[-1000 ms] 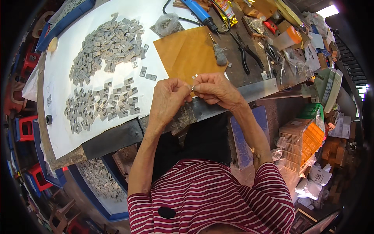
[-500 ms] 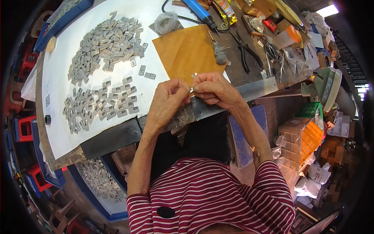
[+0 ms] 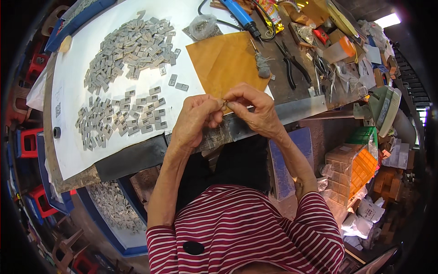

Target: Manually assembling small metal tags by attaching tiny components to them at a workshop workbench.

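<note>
My left hand (image 3: 199,117) and my right hand (image 3: 252,109) meet fingertip to fingertip over the table's near edge. Both are pinched on something tiny between them, too small to name. Just beyond them lies a sheet of brown-orange paper (image 3: 223,59). Left of my hands, small grey rectangular metal pieces (image 3: 132,50) lie in a big heap on white paper (image 3: 68,105). A looser spread of similar pieces (image 3: 121,116) sits nearer to me, and two single ones (image 3: 181,86) lie between the heap and the brown sheet.
Black-handled pliers (image 3: 292,66), a blue pen-like tool (image 3: 241,18) with a black cable and a clear plastic bag (image 3: 202,27) lie at the back. Below the table's left edge stands a blue tray (image 3: 121,242) of metal pieces. An orange crate (image 3: 342,171) stands low at the right.
My right fingers have shifted and closed nearer to my left fingertips. A small light piece seen at the fingertips is now mostly hidden. The view has moved slightly, shifting the tabletop rightward.
</note>
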Motion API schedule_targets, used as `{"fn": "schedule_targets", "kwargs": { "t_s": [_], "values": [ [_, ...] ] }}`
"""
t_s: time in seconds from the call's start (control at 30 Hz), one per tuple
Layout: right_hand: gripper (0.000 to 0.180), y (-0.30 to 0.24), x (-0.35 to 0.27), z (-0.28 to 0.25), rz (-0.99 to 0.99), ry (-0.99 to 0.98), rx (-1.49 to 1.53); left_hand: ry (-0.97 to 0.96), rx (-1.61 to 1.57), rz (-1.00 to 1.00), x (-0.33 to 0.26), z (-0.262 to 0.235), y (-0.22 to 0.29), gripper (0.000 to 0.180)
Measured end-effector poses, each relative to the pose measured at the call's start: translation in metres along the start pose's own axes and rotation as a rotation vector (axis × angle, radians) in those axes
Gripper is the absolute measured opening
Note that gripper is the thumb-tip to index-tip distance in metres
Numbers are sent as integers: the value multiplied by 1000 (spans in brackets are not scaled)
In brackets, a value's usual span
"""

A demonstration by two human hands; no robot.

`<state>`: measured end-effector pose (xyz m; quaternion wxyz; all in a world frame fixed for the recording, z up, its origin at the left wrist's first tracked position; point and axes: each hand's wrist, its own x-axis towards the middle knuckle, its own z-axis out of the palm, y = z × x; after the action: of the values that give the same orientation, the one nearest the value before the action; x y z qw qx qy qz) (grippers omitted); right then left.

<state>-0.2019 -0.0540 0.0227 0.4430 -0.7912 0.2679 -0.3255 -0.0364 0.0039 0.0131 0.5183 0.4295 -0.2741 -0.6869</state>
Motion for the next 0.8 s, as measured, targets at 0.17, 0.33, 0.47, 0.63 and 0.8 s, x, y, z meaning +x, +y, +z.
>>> {"fn": "schedule_targets", "kwargs": {
  "t_s": [0.17, 0.33, 0.47, 0.63, 0.8],
  "values": [
    [9, 1, -2, 2, -63, 3, -46, -12, -8, -27, 1, -2, -3, 18],
    [5, -6, -3, 5, 272, 21, 88, 46, 107, 65, -2, 2, -5, 18],
    [8, -2, -1, 3, 514, 49, 423, 90, 201, 173, -5, 7, -11, 17],
    [10, -3, -2, 1, 646, 9, 579, 134, 274, 144, -5, 11, -8, 16],
    [10, -2, -3, 2, 609, 13, 512, 127, 294, 139, -5, 12, -9, 15]
  ]
}}
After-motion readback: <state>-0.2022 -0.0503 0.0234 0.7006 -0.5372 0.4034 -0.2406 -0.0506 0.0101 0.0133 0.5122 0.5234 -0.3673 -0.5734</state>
